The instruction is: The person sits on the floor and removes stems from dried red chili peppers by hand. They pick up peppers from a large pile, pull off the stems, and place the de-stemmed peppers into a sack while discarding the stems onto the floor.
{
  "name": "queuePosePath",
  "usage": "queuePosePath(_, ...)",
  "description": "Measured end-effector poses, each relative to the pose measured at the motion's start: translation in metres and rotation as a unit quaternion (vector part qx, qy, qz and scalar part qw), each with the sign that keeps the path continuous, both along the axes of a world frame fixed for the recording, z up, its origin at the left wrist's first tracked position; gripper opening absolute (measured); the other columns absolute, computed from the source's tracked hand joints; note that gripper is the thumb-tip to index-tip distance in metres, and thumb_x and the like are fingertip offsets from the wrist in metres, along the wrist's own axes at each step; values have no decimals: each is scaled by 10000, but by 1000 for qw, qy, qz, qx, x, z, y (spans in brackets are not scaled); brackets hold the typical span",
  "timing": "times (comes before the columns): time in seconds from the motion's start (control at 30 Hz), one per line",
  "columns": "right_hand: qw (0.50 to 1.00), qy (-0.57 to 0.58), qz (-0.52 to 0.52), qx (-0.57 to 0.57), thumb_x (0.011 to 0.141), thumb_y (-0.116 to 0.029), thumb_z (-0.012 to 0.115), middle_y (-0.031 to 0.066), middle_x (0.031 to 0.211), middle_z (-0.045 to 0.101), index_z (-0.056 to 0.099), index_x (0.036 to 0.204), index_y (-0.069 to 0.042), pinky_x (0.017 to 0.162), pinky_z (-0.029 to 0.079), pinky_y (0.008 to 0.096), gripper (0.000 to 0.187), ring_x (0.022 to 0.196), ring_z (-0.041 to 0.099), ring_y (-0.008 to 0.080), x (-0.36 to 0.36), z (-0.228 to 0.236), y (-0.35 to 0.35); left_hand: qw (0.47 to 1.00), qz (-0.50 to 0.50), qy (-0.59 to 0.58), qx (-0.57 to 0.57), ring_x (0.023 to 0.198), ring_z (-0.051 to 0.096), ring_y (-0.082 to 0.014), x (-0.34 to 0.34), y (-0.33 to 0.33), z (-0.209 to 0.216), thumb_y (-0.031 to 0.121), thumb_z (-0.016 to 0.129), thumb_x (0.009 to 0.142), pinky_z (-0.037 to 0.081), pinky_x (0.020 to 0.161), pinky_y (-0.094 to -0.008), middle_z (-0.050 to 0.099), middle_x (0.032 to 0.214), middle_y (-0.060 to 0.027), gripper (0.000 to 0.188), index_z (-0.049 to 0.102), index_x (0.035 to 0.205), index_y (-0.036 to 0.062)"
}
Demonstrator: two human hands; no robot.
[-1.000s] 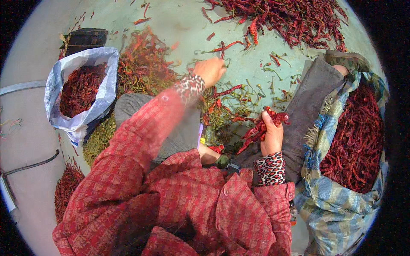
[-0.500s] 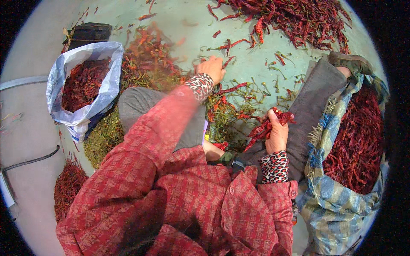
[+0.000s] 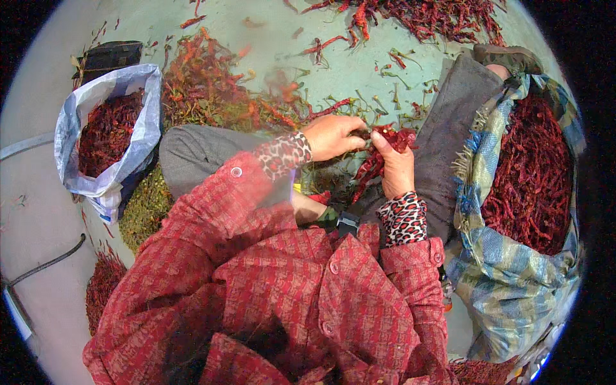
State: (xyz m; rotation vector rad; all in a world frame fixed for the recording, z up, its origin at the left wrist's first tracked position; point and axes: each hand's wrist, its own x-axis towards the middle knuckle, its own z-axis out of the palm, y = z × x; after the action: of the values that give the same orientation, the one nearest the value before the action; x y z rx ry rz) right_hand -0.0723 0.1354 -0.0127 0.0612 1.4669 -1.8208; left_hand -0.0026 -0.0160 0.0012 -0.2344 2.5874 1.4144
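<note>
Left hand (image 3: 333,136) moving nearer right hand (image 3: 396,170); fingers curling close, contents unclear. Right hand gripping dried red chilies (image 3: 367,168) before right leg (image 3: 443,141). Apparently destemming; next move likely calling for fine pinch. Bunch slanting lengthwise, lower tips pointing left, bodyward.

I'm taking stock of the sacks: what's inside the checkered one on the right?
Red chillies show at the open mouth of the checkered sack; anything beneath that top layer is covered.

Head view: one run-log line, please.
right grip: holding red chillies | left grip: beside them, contact unclear | checked sack: open, rightmost
</note>
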Motion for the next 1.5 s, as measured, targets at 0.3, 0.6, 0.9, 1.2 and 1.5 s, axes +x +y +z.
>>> queuePosePath(0.3,991,-93,-64,-78,768,-133,588,32,712,576,550,816,-59,566,439,256,96,628,545,127,-6,-3,2,971,8,-191,146,522,475,-65,2,7,0,263,497,818,402,511,-219,512,610,0,248,549,867,26)
queuePosePath(0.6,968,-224,-59,-98,788,-178,562,52,739,586,548,810,-65,587,454,286,116,627,556,151,-22,-33,15,986,-135,99,-3,669,578,-213,3,17,14,228,472,812,455,593,-303,583,748,-60,162,558,915,137)
queuePosePath(0.9,974,-177,-92,-106,813,-184,523,77,840,590,536,905,-30,671,471,323,180,757,570,186,-19,-10,3,945,15,-107,-308,836,539,-308,-47,-107,-22,236,445,797,432,737,-402,528,927,-152,253,532,967,69)
queuePosePath(1.2,989,-105,-75,-78,786,-137,562,42,694,559,534,792,-47,567,428,266,94,625,530,143,-14,-9,-1,958,29,-92,-271,765,566,-269,-26,-108,-48,216,485,784,442,677,-377,582,823,-141,239,537,964,68)
queuePosePath(1.5,989,-113,29,-94,784,-96,556,23,822,570,543,920,-43,647,460,276,147,717,559,142,2,7,-6,999,18,-37,-34,602,578,-204,21,-26,15,249,475,811,453,546,-319,595,709,-87,235,521,926,49)
